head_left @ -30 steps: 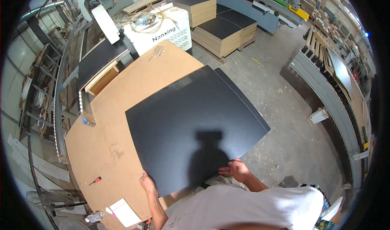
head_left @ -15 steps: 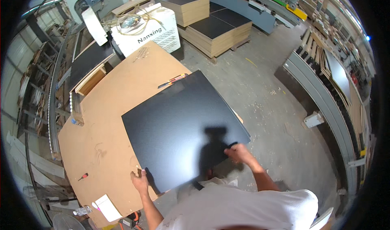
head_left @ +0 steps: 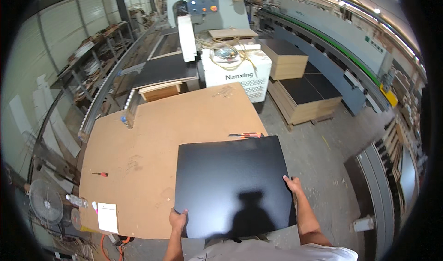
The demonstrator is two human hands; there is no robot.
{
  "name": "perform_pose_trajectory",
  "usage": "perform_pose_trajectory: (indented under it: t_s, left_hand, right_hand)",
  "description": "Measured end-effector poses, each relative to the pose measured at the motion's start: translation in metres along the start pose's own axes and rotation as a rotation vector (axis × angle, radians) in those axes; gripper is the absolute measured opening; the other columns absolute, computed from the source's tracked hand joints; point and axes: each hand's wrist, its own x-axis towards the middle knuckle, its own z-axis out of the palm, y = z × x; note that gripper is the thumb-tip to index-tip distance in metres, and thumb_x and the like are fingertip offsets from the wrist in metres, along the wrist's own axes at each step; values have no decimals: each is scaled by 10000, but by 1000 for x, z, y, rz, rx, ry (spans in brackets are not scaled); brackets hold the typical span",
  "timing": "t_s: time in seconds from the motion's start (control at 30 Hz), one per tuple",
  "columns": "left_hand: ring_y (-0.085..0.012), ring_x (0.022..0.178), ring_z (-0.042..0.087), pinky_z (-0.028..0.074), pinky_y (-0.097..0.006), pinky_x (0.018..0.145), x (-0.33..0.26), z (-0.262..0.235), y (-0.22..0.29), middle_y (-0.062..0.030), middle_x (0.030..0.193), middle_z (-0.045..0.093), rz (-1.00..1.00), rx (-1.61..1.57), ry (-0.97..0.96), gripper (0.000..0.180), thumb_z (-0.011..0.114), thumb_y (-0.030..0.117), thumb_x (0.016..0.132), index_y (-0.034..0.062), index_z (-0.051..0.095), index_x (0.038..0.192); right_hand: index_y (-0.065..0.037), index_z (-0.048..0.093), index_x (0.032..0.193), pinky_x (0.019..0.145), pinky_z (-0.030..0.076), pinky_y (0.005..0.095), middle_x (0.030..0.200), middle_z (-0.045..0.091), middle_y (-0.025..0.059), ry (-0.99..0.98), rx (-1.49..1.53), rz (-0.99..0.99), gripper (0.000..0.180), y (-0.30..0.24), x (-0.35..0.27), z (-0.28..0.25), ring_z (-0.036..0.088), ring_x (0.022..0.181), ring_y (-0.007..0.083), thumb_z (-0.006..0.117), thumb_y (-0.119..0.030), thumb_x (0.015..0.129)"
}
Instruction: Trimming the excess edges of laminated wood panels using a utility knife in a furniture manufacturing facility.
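Note:
A black rectangular panel (head_left: 226, 178) lies at the near right part of a brown board-topped table (head_left: 143, 145), its right side reaching out to the table's edge. My left hand (head_left: 177, 218) is closed on the panel's left edge near the front corner, thumb on top. Around the right edge is my right hand (head_left: 292, 184), its thumb also on the upper face and its fingers hidden below. Just past the panel's far edge lie several red-handled hand tools (head_left: 248, 135). A dark shadow falls across the panel's near half.
On the table's left are a small red-handled screwdriver (head_left: 101, 174) and a white notepad (head_left: 107, 218). A clear bottle (head_left: 76, 200) and a fan (head_left: 46, 201) stand beyond the left edge. Farther off are a white machine box (head_left: 240, 76), stacked panels (head_left: 314, 99) and a roller conveyor (head_left: 376, 169).
The view has turned toward the right and lifted. My right hand has moved from the panel's near right corner up its right edge; my left hand now grips the left edge.

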Motion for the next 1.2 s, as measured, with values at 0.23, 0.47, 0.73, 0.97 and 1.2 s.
perform_pose_trajectory:
  t_s: [0.23,0.47,0.73,0.97,1.2]
  left_hand:
    - [-392,1017,646,496,-425,895,-26,7,26,-256,1069,668,1,-1,143,509,789,208,729,-67,596,1112]
    - [-405,1152,575,430,-428,1000,-145,39,31,-296,1201,603,-164,-77,161,622,781,220,768,-97,519,1235]
    - [-342,1038,627,474,-420,919,-237,87,-10,-229,1124,650,-433,-272,123,602,797,232,727,-89,550,1172]
    - [-313,1276,478,341,-408,1091,-183,76,14,-204,1407,477,-589,-845,-264,844,517,608,906,-74,417,1394]
    - [-337,1343,409,313,-445,1111,-203,85,18,-221,1469,405,-620,-565,-130,987,478,706,877,-87,334,1445]
  right_hand:
    - [174,509,1262,1038,404,425,1301,531,335,-226,141,50,941,-7,71,13,493,1278,398,614,-654,827]
    - [156,372,1378,1108,296,494,1440,405,299,-462,132,85,1084,-11,92,-20,363,1366,390,535,-756,814]
    - [108,480,1336,1067,377,401,1315,562,238,-793,6,61,898,-22,147,-55,509,1259,335,552,-658,872]
    - [121,474,1335,1085,358,417,1335,542,250,-857,299,112,940,-39,117,-52,491,1275,351,565,-680,850]
    - [191,424,1325,1114,308,439,1418,414,325,-392,47,14,1057,-28,97,-66,371,1366,392,557,-728,819]
